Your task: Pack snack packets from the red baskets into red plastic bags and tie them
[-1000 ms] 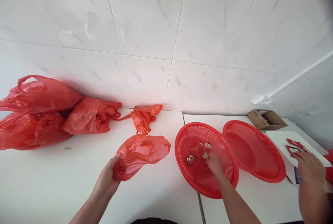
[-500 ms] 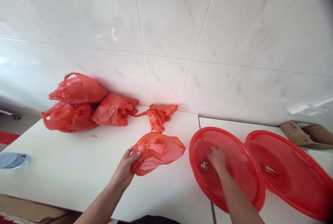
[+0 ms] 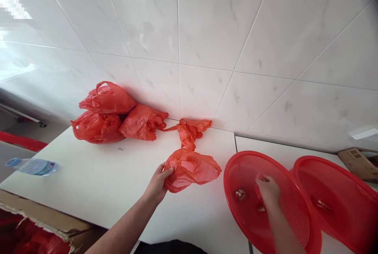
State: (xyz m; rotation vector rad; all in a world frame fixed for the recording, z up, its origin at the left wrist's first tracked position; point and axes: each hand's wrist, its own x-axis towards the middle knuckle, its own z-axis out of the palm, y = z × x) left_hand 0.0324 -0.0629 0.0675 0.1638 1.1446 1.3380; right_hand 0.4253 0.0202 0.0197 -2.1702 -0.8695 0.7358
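Observation:
My left hand [image 3: 160,185] is closed on the near side of a thin red plastic bag [image 3: 191,169], whose mouth gapes toward the right. Inside the nearer red plastic basket [image 3: 233,167], my right hand [image 3: 268,191] pinches a small red packet [image 3: 258,187], partly hidden by the fingers. To its left on the basket floor lies a small packet [image 3: 240,194] with a pale picture on it. Another small piece [image 3: 261,208] shows just under my right hand, too covered to make out.
A second red basket [image 3: 304,160] holds a small packet [image 3: 323,205]. Several filled red bags [image 3: 109,98] and a crumpled red bag [image 3: 187,132] lie along the tiled wall. A water bottle [image 3: 34,166] lies at the left; cardboard boxes [image 3: 44,214] [image 3: 358,161] stand front left and far right.
The view has turned left, showing more of the bottle and the front box. My right hand now has a red packet at its fingertips. My left hand keeps its hold on the bag.

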